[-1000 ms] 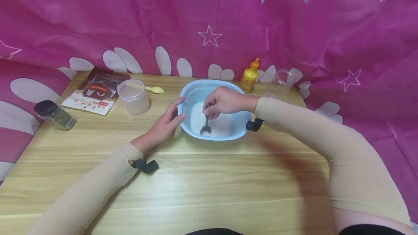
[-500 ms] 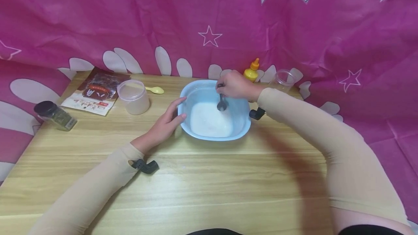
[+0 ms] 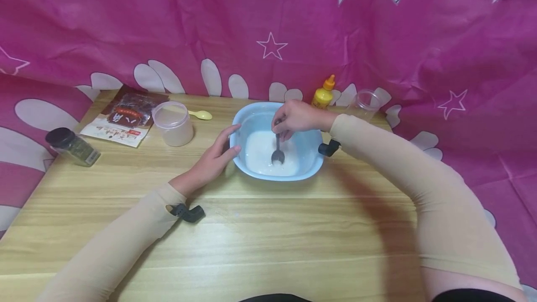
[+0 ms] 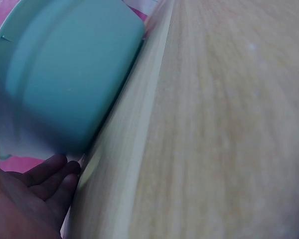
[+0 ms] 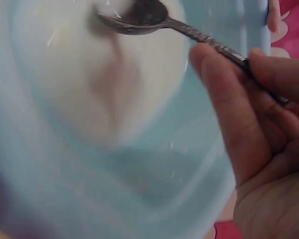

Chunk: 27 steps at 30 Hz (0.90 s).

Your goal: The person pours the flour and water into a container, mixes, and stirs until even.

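Note:
A light blue plastic basin stands on the table with milky white liquid in it. My left hand rests against the basin's left side, thumb and index finger at the rim. In the left wrist view its other fingers reach out fairly straight beside the base of the basin. My right hand is over the basin and pinches a dark metal spoon by its patterned handle. The bowl of the spoon is low, at the liquid, with some white in it, seen in the right wrist view.
At the left lie a black-lidded spice jar and a brown and white packet. A clear tub stands beside them, a yellow spoon behind it. Behind the basin are a yellow squeeze bottle and a clear cup.
My right hand has moved the spoon from the near left of the basin to the far side, then back toward the middle. The left hand stays at the rim.

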### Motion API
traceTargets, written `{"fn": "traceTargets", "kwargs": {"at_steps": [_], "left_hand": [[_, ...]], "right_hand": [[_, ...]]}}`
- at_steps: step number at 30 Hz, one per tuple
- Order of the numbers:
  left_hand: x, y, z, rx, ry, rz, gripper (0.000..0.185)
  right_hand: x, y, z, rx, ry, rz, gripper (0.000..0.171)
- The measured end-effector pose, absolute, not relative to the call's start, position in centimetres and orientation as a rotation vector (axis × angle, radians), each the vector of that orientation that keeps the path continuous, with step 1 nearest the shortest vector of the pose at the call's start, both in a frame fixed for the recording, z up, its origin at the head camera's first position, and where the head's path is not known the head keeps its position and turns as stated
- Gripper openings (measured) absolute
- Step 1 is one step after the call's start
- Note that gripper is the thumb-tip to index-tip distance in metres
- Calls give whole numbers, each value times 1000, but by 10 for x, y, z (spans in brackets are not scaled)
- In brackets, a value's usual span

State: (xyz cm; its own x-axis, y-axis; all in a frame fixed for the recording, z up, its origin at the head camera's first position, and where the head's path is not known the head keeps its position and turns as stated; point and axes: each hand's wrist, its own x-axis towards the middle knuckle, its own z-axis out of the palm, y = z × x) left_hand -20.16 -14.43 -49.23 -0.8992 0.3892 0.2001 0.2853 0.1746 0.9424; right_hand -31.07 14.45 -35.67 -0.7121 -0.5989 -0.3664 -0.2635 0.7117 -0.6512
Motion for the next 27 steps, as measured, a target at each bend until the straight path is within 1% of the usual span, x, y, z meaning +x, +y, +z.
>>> {"fn": "traceTargets", "kwargs": {"at_steps": [5, 9, 13, 16, 21, 27], "left_hand": [[-202, -143, -491, 685, 2341, 1832, 64], [-202, -144, -491, 676, 2343, 1828, 65], [-201, -144, -491, 669, 2350, 1819, 65], [-201, -144, -492, 671, 2344, 1824, 64], [-201, -144, -492, 667, 2343, 1826, 64], [-201, -145, -492, 672, 2352, 1817, 64]], "right_hand": [[-316, 150, -354, -650, 2553, -692, 16], [-317, 148, -355, -626, 2688, -790, 15], [-315, 144, -362, -586, 2566, -979, 19], [-311, 142, -365, -593, 2388, -1019, 22], [-308, 147, -362, -601, 2229, -863, 23], [-315, 158, -353, -589, 2350, -664, 20]]}}
